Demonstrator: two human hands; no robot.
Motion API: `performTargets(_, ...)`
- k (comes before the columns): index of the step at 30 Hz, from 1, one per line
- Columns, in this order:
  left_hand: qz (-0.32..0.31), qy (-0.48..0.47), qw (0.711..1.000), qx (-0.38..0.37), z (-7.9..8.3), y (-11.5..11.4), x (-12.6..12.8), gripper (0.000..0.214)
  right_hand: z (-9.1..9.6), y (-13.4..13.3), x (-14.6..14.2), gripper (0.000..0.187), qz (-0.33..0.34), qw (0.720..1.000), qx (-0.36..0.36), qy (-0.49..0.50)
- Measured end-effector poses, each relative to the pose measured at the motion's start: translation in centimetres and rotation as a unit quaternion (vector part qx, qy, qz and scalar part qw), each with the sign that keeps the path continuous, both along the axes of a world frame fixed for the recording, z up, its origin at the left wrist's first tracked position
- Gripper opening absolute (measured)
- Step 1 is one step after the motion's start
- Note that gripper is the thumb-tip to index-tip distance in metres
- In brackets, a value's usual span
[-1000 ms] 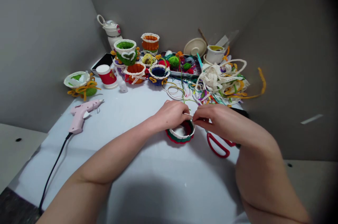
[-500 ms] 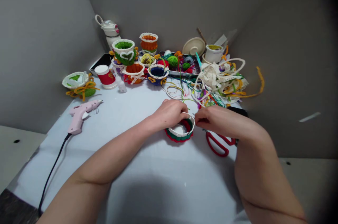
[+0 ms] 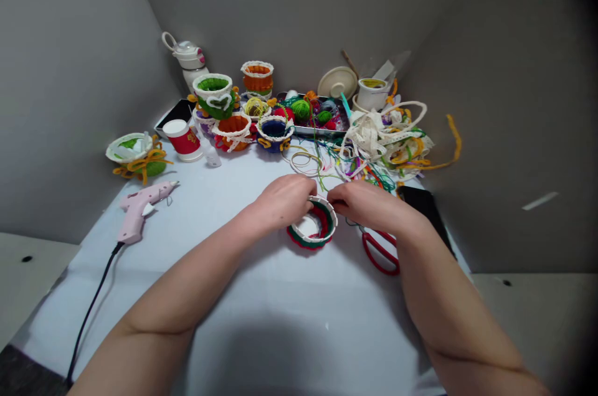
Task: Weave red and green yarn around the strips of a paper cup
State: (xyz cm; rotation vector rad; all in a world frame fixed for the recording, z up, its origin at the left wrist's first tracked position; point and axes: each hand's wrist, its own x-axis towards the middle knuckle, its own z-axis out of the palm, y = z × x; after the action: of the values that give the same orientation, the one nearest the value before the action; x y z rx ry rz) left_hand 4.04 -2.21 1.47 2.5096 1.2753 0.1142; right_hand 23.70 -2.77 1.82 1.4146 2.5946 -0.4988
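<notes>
Two hands close on a red-and-green yarn basket (image 3: 311,241): the left hand (image 3: 283,200) and the right hand (image 3: 369,206) each keep a clenched grip on its white rim. The basket sits on the pale counter (image 3: 261,302), just left of red-handled scissors (image 3: 379,253).
</notes>
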Motion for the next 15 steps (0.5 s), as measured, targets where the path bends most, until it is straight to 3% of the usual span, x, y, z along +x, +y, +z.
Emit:
performTargets(5,-0.025,-0.111,0.993,-0.043,-1.1,0.6,0.5,0.021,-0.4,0.2,0.0,0.023,-0.009,1.000,0.001,0.002)
performTargets(15,-0.047,-0.145,0.986,-0.070,-1.8,0.6,1.0,0.016,-0.4,0.3,-0.2,0.023,-0.022,1.000,0.000,0.019)
